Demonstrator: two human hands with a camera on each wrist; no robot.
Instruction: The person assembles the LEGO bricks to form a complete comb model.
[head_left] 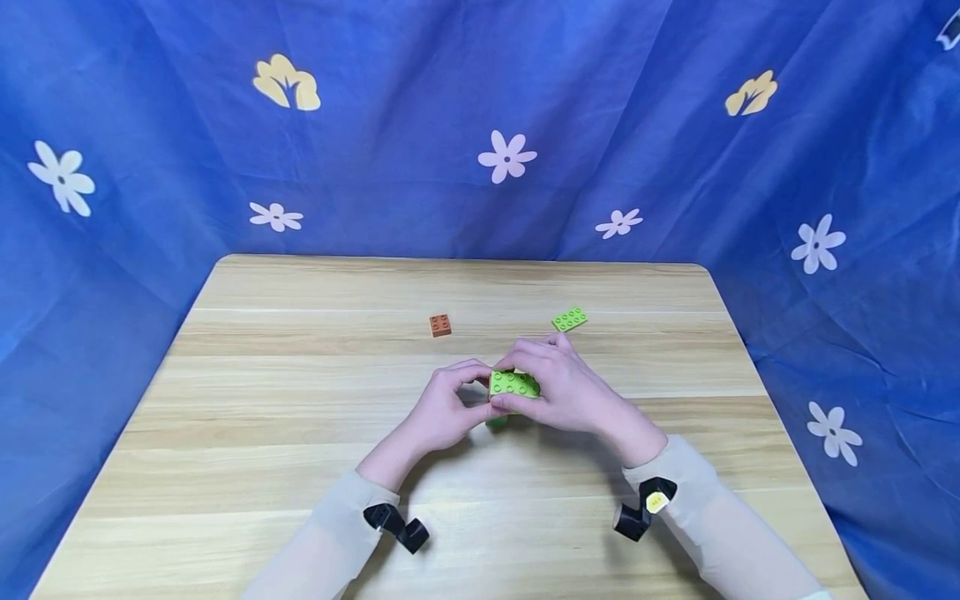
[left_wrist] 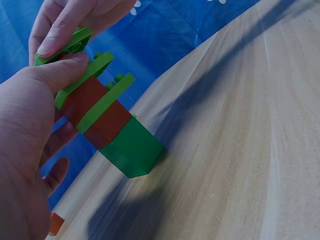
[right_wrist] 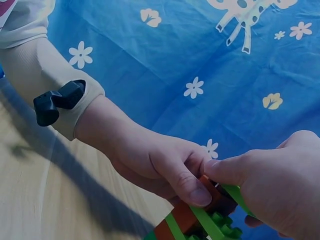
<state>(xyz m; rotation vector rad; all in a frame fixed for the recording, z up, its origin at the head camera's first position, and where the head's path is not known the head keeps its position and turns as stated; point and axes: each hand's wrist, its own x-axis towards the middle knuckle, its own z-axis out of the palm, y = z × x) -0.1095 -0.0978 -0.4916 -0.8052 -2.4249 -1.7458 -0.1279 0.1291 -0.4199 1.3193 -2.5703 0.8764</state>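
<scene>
A block tower stands on the table, with a dark green brick (left_wrist: 132, 147) at its foot and brown bricks (left_wrist: 86, 100) alternating with light green studded plates (left_wrist: 106, 102) above. My left hand (head_left: 438, 408) grips the tower near its top between thumb and fingers. At the top, my right hand (head_left: 558, 385) pinches another light green plate (head_left: 512, 384) by its edges. In the left wrist view that plate sits tilted over the upper brown brick, and fingers partly cover where they meet. From the head view, the hands and top plate hide most of the tower.
Farther back on the wooden table (head_left: 300, 400) lie a loose brown brick (head_left: 440, 325), left of centre, and a loose light green plate (head_left: 570, 319), just beyond the right hand. A blue flowered cloth (head_left: 420, 125) hangs behind and along the sides.
</scene>
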